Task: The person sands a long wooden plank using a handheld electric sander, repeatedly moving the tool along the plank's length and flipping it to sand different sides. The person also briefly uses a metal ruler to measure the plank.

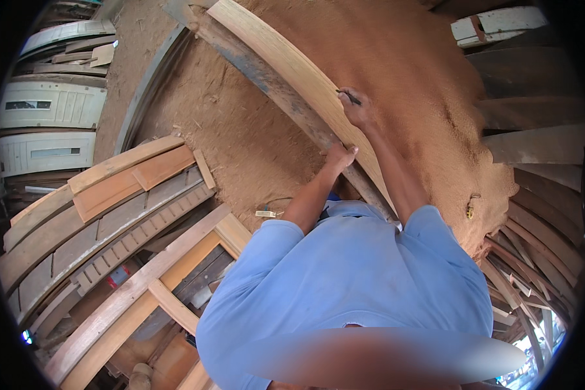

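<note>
A long pale wooden plank [276,53] runs slantwise from the far middle down toward my body. Along its left side lies a weathered, dark grey-brown beam [260,78]. My left hand [340,158] is closed over the edges where plank and beam meet, with the thumb on top. Farther along, my right hand [356,109] is above the plank's right edge, its fingers pinching a thin black pen-like tool [349,97]. The tool's tip points left across the wood. Both forearms reach forward from light blue sleeves.
Reddish-brown sawdust [409,78] covers the ground at right. At left are stacked boards [123,162], a wooden frame [136,296] and white panels [52,104]. Dark planks [533,143] line the right side. A curved grey strip [146,84] lies at far left of the beam.
</note>
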